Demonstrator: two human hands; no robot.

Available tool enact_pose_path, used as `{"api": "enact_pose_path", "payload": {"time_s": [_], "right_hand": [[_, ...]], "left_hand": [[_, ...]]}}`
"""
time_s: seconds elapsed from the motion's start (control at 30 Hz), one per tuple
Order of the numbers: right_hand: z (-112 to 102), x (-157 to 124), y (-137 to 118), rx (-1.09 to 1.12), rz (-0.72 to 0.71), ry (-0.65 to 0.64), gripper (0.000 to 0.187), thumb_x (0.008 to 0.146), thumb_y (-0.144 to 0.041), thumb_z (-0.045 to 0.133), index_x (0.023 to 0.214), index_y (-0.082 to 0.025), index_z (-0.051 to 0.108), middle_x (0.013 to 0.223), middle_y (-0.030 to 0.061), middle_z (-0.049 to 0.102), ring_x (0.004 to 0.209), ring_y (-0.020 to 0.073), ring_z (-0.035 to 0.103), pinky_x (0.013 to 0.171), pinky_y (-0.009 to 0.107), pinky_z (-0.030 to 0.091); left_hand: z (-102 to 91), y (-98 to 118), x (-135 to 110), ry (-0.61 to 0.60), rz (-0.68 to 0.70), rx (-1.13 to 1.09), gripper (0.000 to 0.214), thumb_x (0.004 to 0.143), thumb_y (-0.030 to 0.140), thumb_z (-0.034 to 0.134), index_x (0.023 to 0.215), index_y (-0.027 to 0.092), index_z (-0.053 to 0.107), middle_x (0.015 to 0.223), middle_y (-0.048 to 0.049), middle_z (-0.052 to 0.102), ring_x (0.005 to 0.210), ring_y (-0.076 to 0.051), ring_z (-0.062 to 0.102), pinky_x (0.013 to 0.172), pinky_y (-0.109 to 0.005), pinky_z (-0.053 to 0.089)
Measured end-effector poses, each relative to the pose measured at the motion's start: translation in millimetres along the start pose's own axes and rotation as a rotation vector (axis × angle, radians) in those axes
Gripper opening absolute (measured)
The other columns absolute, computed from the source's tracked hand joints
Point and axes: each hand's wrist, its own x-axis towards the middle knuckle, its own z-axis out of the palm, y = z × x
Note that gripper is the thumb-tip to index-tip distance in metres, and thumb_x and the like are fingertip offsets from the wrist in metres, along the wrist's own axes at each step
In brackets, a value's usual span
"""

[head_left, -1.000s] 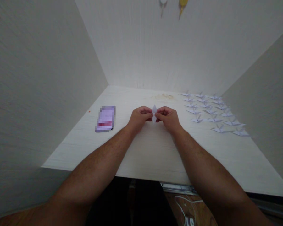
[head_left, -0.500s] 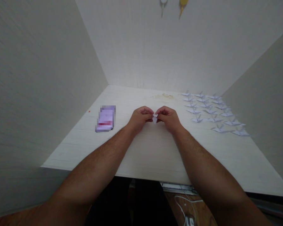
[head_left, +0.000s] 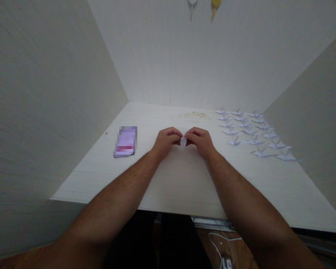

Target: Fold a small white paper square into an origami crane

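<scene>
A small piece of folded white paper is pinched between my two hands, above the middle of the table. My left hand grips its left side with thumb and fingertips. From the other side my right hand holds it in a similar pinch. The paper tapers to a point toward me; part of it is hidden behind the fingers. To the right, several white paper cranes stand in rows.
A pixelated purple, phone-like object lies on the white table at left. Pale walls rise at the back and both sides. Brownish marks show near the back wall. A white cable lies on the floor below.
The small flap across the top of the paper no longer shows, and the paper now looks like one pointed shape with a crease. Both hands stay almost in place.
</scene>
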Motion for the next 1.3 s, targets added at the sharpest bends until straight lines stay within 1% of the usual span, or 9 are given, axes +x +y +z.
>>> {"api": "enact_pose_path", "payload": {"time_s": [0.13, 0.27, 0.43, 0.57, 0.7, 0.8, 0.97, 1.17, 1.3], "right_hand": [[0.6, -0.1, -0.7, 0.015, 0.013, 0.008, 0.013, 0.068, -0.029, 0.072, 0.064, -0.019, 0.066, 0.059, -0.0012, 0.067, 0.055, 0.0141, 0.064, 0.061, 0.032, 0.058], [0.0, -0.1, 0.6, -0.023, 0.011, 0.005, 0.015, 0.069, -0.031, 0.073, 0.064, -0.019, 0.066, 0.060, -0.0008, 0.067, 0.056, 0.0145, 0.065, 0.062, 0.032, 0.058], [-0.2, 0.6, 2.5, -0.127, -0.015, 0.014, 0.013, 0.064, -0.027, 0.076, 0.068, -0.019, 0.066, 0.062, -0.0010, 0.068, 0.058, 0.0125, 0.064, 0.060, 0.028, 0.055], [2.0, 1.3, 1.8, -0.123, 0.035, 0.028, 0.016, 0.062, -0.025, 0.076, 0.071, -0.019, 0.065, 0.062, -0.0015, 0.067, 0.056, 0.0123, 0.063, 0.059, 0.028, 0.055], [3.0, 0.8, 0.4, -0.172, 0.099, 0.042, 0.013, 0.064, -0.026, 0.074, 0.071, -0.018, 0.067, 0.060, 0.0003, 0.068, 0.054, 0.0120, 0.062, 0.056, 0.027, 0.054], [2.2, 0.6, 0.9, -0.199, 0.116, 0.044, 0.012, 0.066, -0.025, 0.074, 0.071, -0.017, 0.067, 0.059, 0.0014, 0.068, 0.053, 0.0122, 0.063, 0.055, 0.026, 0.053], [0.8, 2.3, 3.5, -0.211, 0.106, 0.032, 0.011, 0.067, -0.024, 0.073, 0.070, -0.017, 0.066, 0.058, 0.0012, 0.068, 0.053, 0.0123, 0.063, 0.055, 0.026, 0.052], [0.7, 3.3, 1.4, -0.220, 0.087, 0.031, 0.009, 0.067, -0.021, 0.073, 0.068, -0.016, 0.065, 0.058, 0.0008, 0.067, 0.053, 0.0119, 0.062, 0.058, 0.027, 0.053], [1.0, 3.0, 2.7, -0.216, 0.055, 0.055, 0.012, 0.067, -0.025, 0.074, 0.069, -0.017, 0.066, 0.059, 0.0008, 0.067, 0.055, 0.0122, 0.063, 0.059, 0.027, 0.054]], "left_hand": [[0.6, 1.8, -0.7, 0.012, -0.012, -0.024, 0.012, 0.061, 0.020, 0.073, 0.068, 0.014, 0.066, 0.062, -0.0010, 0.066, 0.057, -0.012, 0.061, 0.060, -0.029, 0.051], [0.6, 2.0, -1.3, 0.033, -0.026, -0.007, 0.018, 0.063, 0.027, 0.077, 0.066, 0.014, 0.064, 0.061, -0.0007, 0.065, 0.056, -0.012, 0.060, 0.060, -0.029, 0.051], [-0.3, 0.0, -1.3, 0.043, 0.008, 0.065, 0.019, 0.062, 0.024, 0.079, 0.069, 0.014, 0.064, 0.063, -0.0012, 0.067, 0.057, -0.012, 0.061, 0.058, -0.026, 0.050], [0.0, 0.0, -0.6, 0.070, 0.063, 0.117, 0.018, 0.061, 0.020, 0.078, 0.070, 0.015, 0.062, 0.060, 0.0008, 0.065, 0.054, -0.010, 0.059, 0.055, -0.024, 0.048], [0.9, 1.7, -1.0, 0.094, 0.089, 0.157, 0.018, 0.061, 0.019, 0.076, 0.070, 0.016, 0.061, 0.058, 0.0016, 0.063, 0.053, -0.009, 0.057, 0.055, -0.024, 0.048], [1.5, 2.8, -1.8, 0.104, 0.100, 0.185, 0.017, 0.062, 0.019, 0.076, 0.070, 0.016, 0.060, 0.059, 0.0014, 0.064, 0.054, -0.010, 0.058, 0.055, -0.024, 0.047], [0.7, 1.6, -0.2, 0.096, 0.128, 0.231, 0.018, 0.064, 0.018, 0.074, 0.072, 0.017, 0.058, 0.059, 0.0021, 0.063, 0.052, -0.009, 0.057, 0.053, -0.023, 0.044], [-1.1, -2.2, 2.6, 0.084, 0.173, 0.253, 0.024, 0.065, 0.018, 0.074, 0.077, 0.019, 0.054, 0.063, 0.0023, 0.064, 0.054, -0.010, 0.057, 0.054, -0.023, 0.043], [-2.0, -2.9, 2.9, 0.101, 0.207, 0.300, 0.022, 0.066, 0.020, 0.075, 0.080, 0.018, 0.057, 0.068, 0.0010, 0.066, 0.060, -0.010, 0.059, 0.058, -0.023, 0.044]]}}
